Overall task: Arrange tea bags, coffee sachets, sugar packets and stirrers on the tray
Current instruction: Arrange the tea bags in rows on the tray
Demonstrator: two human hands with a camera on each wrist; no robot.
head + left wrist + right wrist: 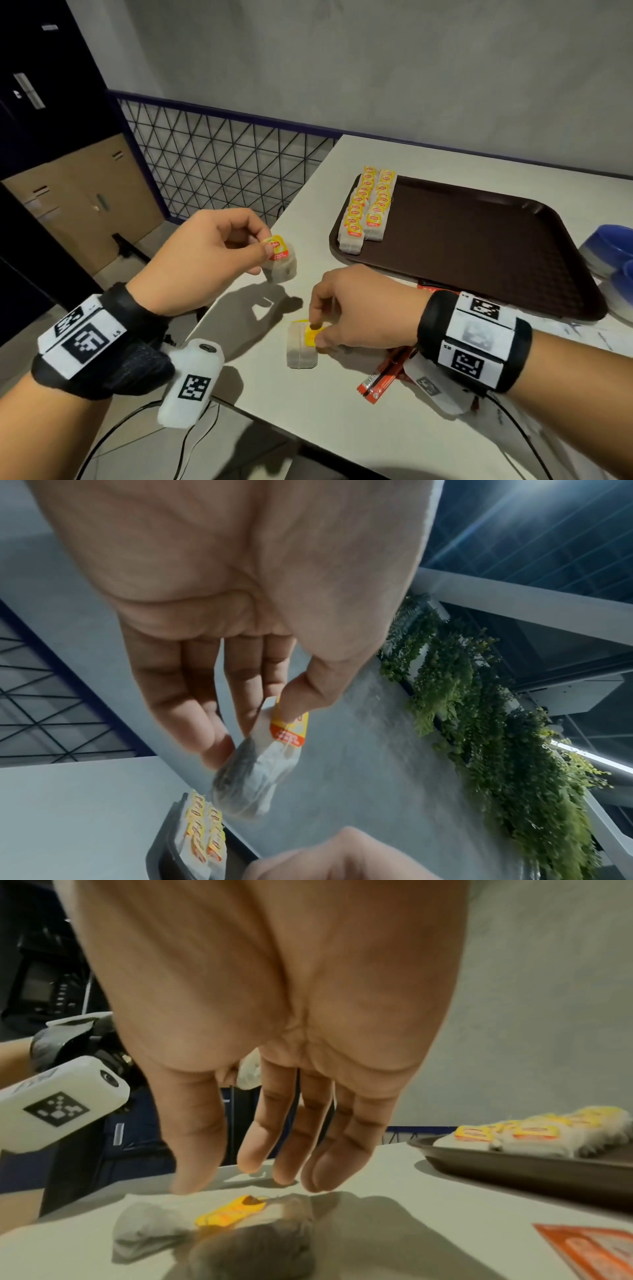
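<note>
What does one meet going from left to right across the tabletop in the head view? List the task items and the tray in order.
Tea bag in the left hand → tea bags lying under the right hand → rows of tea bags on the tray → bare tray floor → blue bowls.

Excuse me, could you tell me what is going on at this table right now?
A person is laying out tea bags on a brown tray. Two neat rows of tea bags already lie at the tray's left end. The left hand pinches one tea bag above the white table, while the right hand reaches down to a small stack of tea bags lying on the table. Orange sachets wait beside it.
</note>
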